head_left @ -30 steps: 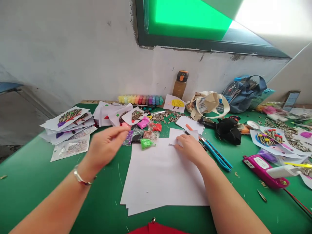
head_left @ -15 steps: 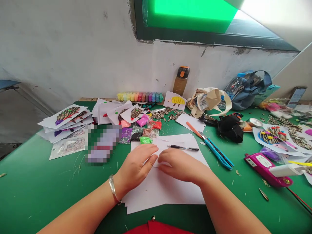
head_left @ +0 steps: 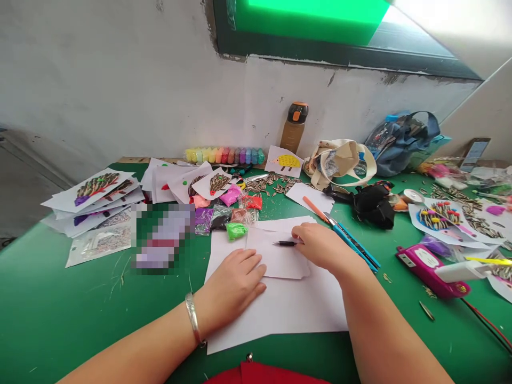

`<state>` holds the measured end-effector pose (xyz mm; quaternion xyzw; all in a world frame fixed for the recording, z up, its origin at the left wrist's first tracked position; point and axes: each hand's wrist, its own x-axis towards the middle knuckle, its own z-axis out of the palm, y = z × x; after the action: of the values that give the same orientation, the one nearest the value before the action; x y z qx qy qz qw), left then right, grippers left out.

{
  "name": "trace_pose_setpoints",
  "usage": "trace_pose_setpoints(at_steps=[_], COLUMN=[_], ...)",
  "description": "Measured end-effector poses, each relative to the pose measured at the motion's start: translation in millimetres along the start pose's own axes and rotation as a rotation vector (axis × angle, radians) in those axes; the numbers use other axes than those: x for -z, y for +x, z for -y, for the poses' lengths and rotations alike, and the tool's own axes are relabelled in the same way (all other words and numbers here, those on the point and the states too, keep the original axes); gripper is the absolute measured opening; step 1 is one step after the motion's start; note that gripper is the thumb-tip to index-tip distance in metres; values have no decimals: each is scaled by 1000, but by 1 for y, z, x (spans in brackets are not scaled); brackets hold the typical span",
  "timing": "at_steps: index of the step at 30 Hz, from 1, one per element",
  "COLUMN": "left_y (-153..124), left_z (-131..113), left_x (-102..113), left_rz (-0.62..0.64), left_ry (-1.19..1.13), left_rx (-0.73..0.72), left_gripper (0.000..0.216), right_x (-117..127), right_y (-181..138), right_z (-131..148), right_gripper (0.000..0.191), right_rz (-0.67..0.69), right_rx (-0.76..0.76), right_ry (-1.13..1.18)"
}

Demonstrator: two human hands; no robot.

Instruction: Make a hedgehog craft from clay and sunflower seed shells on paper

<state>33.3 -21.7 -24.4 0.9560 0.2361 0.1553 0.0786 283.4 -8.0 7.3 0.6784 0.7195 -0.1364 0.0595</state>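
My left hand (head_left: 234,288), with a silver bangle at its wrist, rests flat on the white paper sheets (head_left: 288,314), fingers stretched out. Beyond its fingertips a smaller white sheet (head_left: 276,261) lies on top of the larger ones. My right hand (head_left: 322,246) has its fingers bent around a black pen (head_left: 283,243) lying across that smaller sheet; the pen's far end is hidden under the hand. Just past the papers' upper left corner sits a bright green clay packet (head_left: 236,231).
Left stands a pile of hedgehog pictures (head_left: 98,186). Sunflower seeds (head_left: 266,184) are scattered behind the clay packets. To the right are blue-handled scissors or cutter (head_left: 356,246), a black strap bundle (head_left: 374,207) and a magenta glue-gun-like device (head_left: 428,269). A bottle (head_left: 294,130) stands by the wall.
My right hand has moved away from my left, forward and right, and closed on the pen. My left hand has flattened onto the paper. The view has shifted slightly.
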Motion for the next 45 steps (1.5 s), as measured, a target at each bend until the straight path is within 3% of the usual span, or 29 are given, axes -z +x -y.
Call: trace_pose_setpoints(at_steps=[7,10,12,15,17,19,31,45], left_y=[0,0,-1,-1,-1,-1,-1,-3], left_z=[-4,-6,-7,-7,-7,-6,-6,1], left_x=[0,-1,-2,-4,-5,-5,-5,-7], left_rz=[1,-2,-10,-23,-29,-29,-1,-24], left_ry=[-6,-1,6,14,16,11,-2,54], left_rx=[10,7,4,-6,-12,-13,-27,-34], left_gripper=[11,9,8,8,8,8,10,12], right_x=[4,0,-7,-20,-28,-35,-44,-31], right_y=[7,13,19,29,34,39,49,58], right_z=[-20,-25,-21,-4,9,17,21,33], right_gripper=[20,21,22,30,34,36,24,20], right_rz=[-54,-164,-299,-428,-421,-412,-389,-280], right_rx=[-162,-212,-139,121,249,266,53,3], right_ry=[-10,-19,-1,74,90,89,99,-45])
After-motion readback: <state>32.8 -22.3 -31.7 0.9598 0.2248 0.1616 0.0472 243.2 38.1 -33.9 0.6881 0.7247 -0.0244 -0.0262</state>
